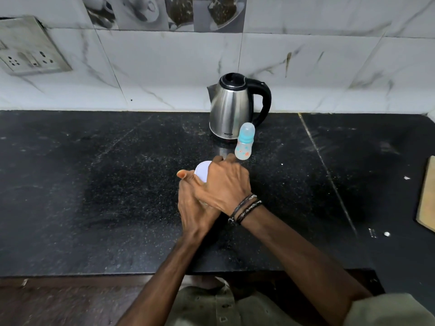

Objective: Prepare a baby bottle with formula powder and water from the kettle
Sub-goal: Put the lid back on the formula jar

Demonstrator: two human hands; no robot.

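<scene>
Beside bottle [244,142], both hands round container [203,172]

Both hands, left hand [196,203] and right hand [226,182], grip a white-lidded container [203,172] on the black counter [94,184]; a baby bottle [244,143] stands before the kettle [231,107].

You have one kettle [231,107], one baby bottle [244,142] and one white-lidded jar [203,173] on one black counter [94,184]. Two hands are in view, left [195,203] and right [226,184]. One socket plate [28,47] hangs on the wall, and one board [427,196] lies at your right edge.
</scene>
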